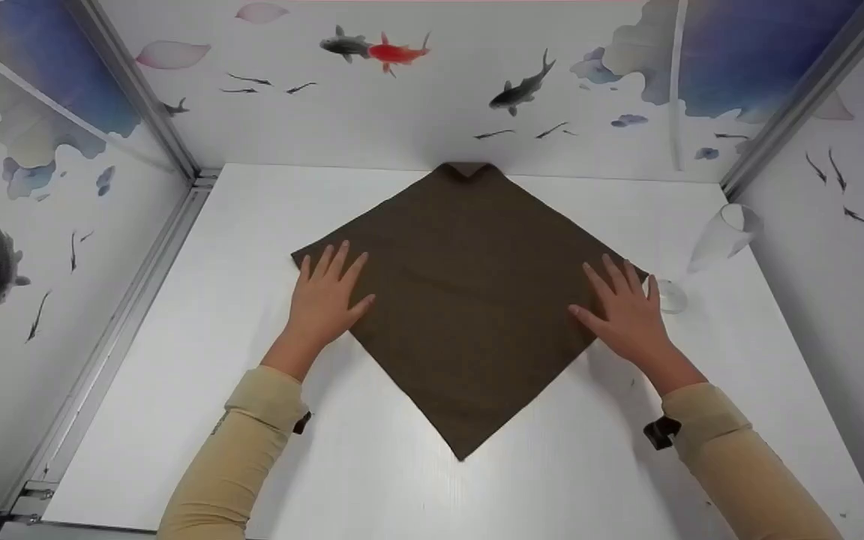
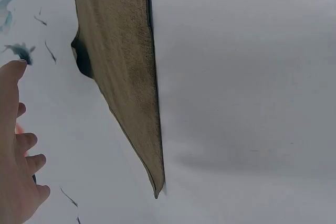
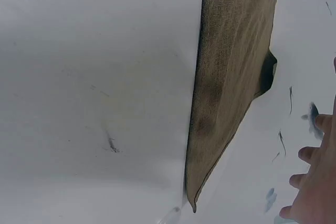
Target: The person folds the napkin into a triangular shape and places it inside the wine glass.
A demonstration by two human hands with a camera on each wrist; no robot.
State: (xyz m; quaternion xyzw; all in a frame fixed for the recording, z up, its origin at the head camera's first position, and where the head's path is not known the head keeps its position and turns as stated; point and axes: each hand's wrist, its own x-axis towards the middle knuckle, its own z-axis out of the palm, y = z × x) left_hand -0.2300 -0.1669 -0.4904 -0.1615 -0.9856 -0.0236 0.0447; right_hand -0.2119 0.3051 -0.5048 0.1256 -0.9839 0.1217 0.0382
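A brown square cloth (image 1: 469, 292) lies spread as a diamond on the white table, one corner towards me. Its far corner is bent up near the back wall, showing as a dark fold in both wrist views. My left hand (image 1: 325, 292), fingers spread, is over the cloth's left corner area. Over the right corner area is my right hand (image 1: 625, 315), also with fingers spread. Neither hand grips anything; whether the fingers touch the fabric I cannot tell. In the left wrist view the cloth (image 2: 121, 61) is seen edge-on, and likewise the cloth (image 3: 226, 77) in the right.
A clear stemmed glass (image 1: 728, 232) stands on the right of the table (image 1: 177, 375), its foot close to my right fingertips. White panels (image 1: 439, 112) printed with fish close in the back and both sides, with metal posts at the corners.
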